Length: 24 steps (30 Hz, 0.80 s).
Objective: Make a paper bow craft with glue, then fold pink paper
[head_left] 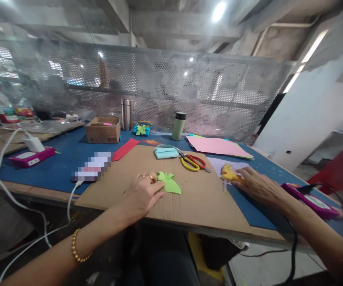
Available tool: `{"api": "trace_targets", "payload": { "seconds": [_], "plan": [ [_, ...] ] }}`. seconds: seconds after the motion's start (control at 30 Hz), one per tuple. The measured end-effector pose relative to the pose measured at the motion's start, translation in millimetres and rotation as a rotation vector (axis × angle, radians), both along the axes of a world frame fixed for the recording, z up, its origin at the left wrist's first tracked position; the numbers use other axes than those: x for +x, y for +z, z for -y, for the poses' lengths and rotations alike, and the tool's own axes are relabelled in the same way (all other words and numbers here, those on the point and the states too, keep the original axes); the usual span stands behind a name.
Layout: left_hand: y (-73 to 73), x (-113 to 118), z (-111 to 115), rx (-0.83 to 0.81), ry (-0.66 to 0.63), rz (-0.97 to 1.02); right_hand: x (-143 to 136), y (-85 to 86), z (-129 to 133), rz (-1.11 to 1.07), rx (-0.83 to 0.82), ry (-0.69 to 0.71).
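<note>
My left hand (pixel 144 194) is over the cardboard sheet (pixel 123 186), its fingers closed at the left edge of a light green paper piece (pixel 171 184) with folded, petal-like loops on top. My right hand (pixel 256 184) reaches to the right edge of the cardboard, with its fingers around the handle of a yellow glue gun (pixel 228 173). The glue gun lies partly on a lilac paper sheet (pixel 214 163). Between the hands and farther back are scissors (pixel 192 162) with yellow and red handles. Beside them sits a folded light blue paper piece (pixel 165 152).
A red paper strip (pixel 126 149) and a phone (pixel 95 167) on a white cable lie left. Behind stand a cardboard box (pixel 102 130), a steel flask (pixel 126 115), a small blue paper basket (pixel 142 128) and a green bottle (pixel 179 126). Pink paper (pixel 219 145) and a purple power strip (pixel 311 200) lie right.
</note>
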<state>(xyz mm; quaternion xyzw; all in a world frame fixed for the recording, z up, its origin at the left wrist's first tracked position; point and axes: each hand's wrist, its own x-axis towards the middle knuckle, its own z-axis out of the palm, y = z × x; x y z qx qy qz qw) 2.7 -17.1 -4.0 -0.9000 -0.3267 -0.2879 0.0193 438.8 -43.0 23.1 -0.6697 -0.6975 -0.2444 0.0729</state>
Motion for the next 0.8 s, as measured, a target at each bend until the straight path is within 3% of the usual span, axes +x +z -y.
{"api": "trace_targets", "payload": {
  "seconds": [0.07, 0.17, 0.27, 0.3, 0.47, 0.8],
  "plan": [
    [1.6, 2, 1, 0.006, -0.020, -0.011, -24, 11.5, 8, 0.089, 0.041, 0.048],
    [3.8, 7, 2, 0.029, -0.052, -0.052, -84, 24.0, 18, -0.028, 0.090, 0.339],
    [4.7, 13, 2, 0.052, -0.065, -0.099, -146, 21.9, 16, -0.117, -0.110, 0.651],
    [4.4, 14, 2, 0.057, -0.063, -0.108, -163, 19.1, 13, -0.106, -0.160, 0.683],
    [0.1, 15, 0, 0.061, -0.041, -0.110, -204, 12.1, -2, 0.064, -0.158, 0.586],
    [-0.2, 16, 0, 0.075, -0.026, -0.126, -214, 20.2, -10, 0.101, -0.213, 0.497]
  ]
}}
